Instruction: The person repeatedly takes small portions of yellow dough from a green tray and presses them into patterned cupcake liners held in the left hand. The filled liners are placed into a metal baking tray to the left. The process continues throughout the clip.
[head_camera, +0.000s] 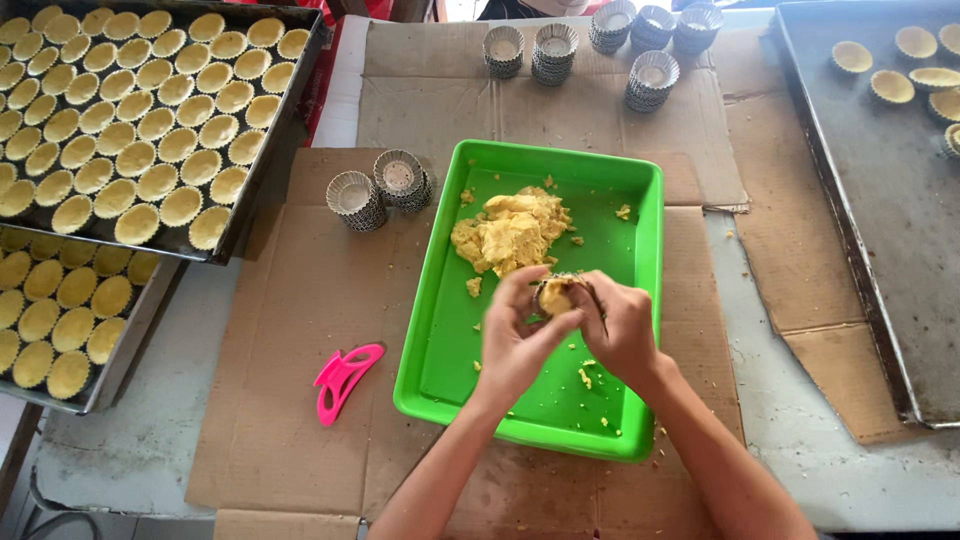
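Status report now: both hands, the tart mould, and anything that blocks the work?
Left hand and right hand both grip one small tart mould with dough, above green tray. Dough lump behind. Nothing blocks.

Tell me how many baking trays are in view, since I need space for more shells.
3: a full tray top left, another tray partly under it at the left edge, and a mostly bare tray on the right, cut off by the frame.
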